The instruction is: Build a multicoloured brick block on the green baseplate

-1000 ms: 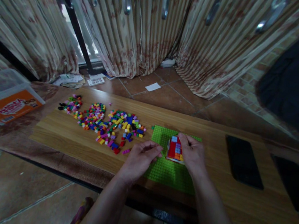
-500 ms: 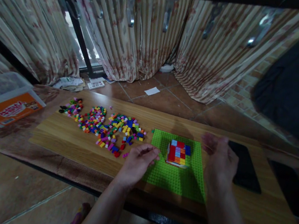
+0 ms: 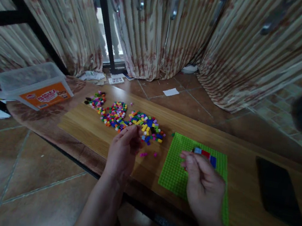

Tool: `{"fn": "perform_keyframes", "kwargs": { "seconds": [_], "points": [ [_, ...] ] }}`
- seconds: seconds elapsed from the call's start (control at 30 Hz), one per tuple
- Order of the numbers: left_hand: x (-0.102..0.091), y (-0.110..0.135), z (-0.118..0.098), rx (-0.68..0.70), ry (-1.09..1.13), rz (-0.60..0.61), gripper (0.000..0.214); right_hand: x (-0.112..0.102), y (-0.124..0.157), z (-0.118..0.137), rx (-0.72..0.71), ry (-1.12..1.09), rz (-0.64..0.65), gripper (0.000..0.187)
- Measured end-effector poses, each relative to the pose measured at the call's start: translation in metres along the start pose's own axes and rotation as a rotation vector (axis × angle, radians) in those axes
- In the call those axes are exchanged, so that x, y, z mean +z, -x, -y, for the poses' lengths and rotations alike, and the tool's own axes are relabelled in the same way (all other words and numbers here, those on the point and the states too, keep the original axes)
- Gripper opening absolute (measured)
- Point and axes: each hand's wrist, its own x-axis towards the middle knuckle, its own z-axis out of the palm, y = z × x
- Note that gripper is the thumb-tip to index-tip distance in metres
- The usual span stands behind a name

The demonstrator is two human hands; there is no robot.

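My left hand [image 3: 123, 149] is over the near edge of a spread of small coloured toy bricks [image 3: 115, 113]. Its fingers are curled together, and whatever they hold is hidden. Above the green studded baseplate [image 3: 176, 163], my right hand [image 3: 206, 183] has thumb and fingers pressed together; I cannot make out anything between them. It covers most of a block of joined bricks, whose blue brick [image 3: 213, 161] and red brick [image 3: 205, 153] show past the knuckles. A few pink bricks [image 3: 143, 154] lie loose between the two hands.
A clear plastic box [image 3: 37, 85] with an orange label stands at the left end of the wooden board [image 3: 79, 124]. On the right lies a dark flat tablet-like slab [image 3: 279, 192]. Curtains [image 3: 165, 33] hang behind, and a white paper [image 3: 171, 92] lies on the tiled floor.
The view has swung left. My left hand has moved from beside the baseplate to the loose bricks. My right hand has come in from the right over the brick block, its fingers now closed.
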Motion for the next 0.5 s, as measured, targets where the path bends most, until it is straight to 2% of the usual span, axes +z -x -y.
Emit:
{"fn": "perform_keyframes", "kwargs": {
  "seconds": [0.07,0.17,0.3,0.5],
  "points": [
    [-0.004,0.000,-0.005,-0.045,0.060,-0.006,0.011,0.008,0.001,-0.004,-0.062,0.043,0.111,0.018],
    [-0.006,0.000,-0.010,-0.089,0.118,0.005,0.007,0.019,0.001,-0.009,-0.059,0.092,0.222,0.017],
    [-0.009,0.000,-0.014,-0.138,0.174,0.011,0.005,0.033,0.003,-0.013,-0.049,0.131,0.305,0.018],
    [-0.012,0.001,-0.023,-0.172,0.206,0.004,0.002,0.061,0.006,-0.012,-0.141,0.215,0.389,0.019]
  ]
}}
